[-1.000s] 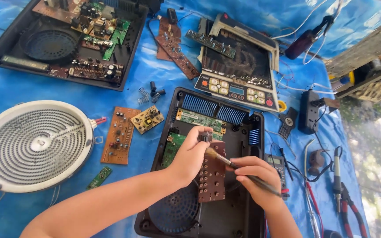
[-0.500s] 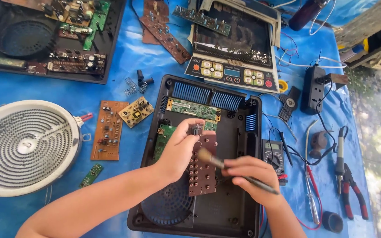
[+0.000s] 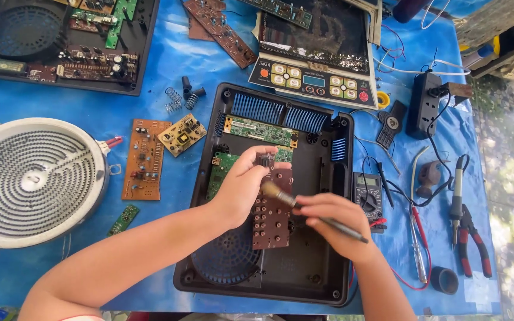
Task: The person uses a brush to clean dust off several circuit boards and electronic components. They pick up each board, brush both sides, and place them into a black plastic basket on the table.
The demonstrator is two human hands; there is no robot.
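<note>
The brown circuit board is being gripped by the left hand while the brush, grasped by the right hand, is best being swept lightly across it

Brown circuit board, black casing, blue tablecloth

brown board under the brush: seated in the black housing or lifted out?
Lifted: the left hand tilts the brown board up off the black housing while the right hand brushes it.
</note>
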